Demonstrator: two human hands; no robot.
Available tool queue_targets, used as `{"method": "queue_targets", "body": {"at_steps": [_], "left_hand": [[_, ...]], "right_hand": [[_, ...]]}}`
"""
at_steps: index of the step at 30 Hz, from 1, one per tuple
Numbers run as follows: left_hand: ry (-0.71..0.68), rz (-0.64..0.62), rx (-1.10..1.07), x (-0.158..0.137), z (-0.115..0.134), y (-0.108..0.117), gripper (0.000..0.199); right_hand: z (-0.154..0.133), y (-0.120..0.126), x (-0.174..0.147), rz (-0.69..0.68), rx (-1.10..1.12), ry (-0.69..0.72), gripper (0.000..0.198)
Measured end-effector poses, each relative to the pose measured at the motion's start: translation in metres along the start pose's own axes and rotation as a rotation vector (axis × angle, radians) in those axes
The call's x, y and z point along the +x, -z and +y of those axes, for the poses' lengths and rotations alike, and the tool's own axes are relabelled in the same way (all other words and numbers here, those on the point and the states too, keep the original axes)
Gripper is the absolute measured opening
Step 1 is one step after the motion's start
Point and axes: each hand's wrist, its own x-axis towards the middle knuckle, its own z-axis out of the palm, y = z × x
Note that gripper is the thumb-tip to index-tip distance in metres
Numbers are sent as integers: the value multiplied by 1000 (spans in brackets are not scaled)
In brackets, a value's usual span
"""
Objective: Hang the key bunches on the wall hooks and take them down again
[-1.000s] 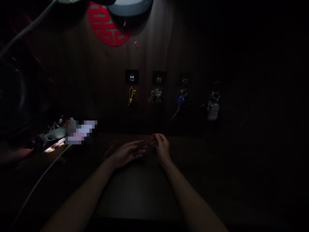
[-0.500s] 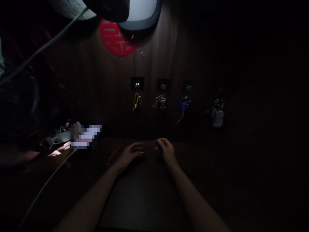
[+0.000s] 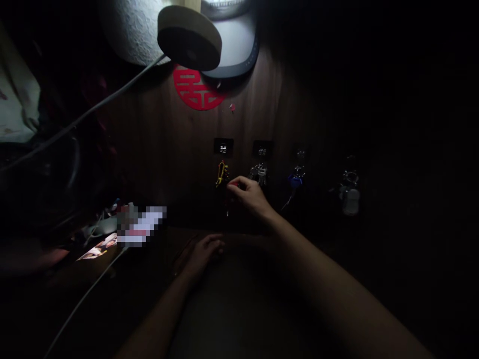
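Raised toward the dark wooden panel, my right hand point(image 3: 251, 195) is pinched closed on a small red thing point(image 3: 235, 185). A thin dark part with a shiny tip point(image 3: 227, 213) hangs below those fingers; its kind is too dim to tell. Right beside the fingertips hangs a yellow cord with keys point(image 3: 222, 174). Behind the hand is a bunch of silver keys point(image 3: 261, 172), partly covered. My left hand point(image 3: 207, 248) lies low over the dark tabletop point(image 3: 224, 309), fingers loosely bent and holding nothing visible.
Further right hang a blue key set point(image 3: 296, 179) and a pale fob on a ring point(image 3: 351, 200). A round lamp head point(image 3: 189, 40) and a cap point(image 3: 239, 45) are above, near a red paper cutout point(image 3: 198, 92). A white cable point(image 3: 86, 299) runs at lower left.
My right hand has risen from the tabletop to the hanging keys, carrying the small red thing. The left hand stays low, its fingers more bent. The view has tilted upward.
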Motion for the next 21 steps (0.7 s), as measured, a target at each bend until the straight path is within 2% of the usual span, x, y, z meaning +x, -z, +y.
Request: {"method": "queue_targets", "body": {"at_steps": [4,9,14,21], "left_hand": [[18,104,70,0,4,-1,26],[23,98,82,-1,7,-3,24],[27,95,75,-2,5,-2,24],[14,86,94,0,2,-2,24]], "right_hand": [[-8,0,38,24,-21,140,19],[-15,-2,77,96,-130,217,15],[-16,-5,93,87,-252,195,11],[-3,-11,91,143,-132,103,10]]}}
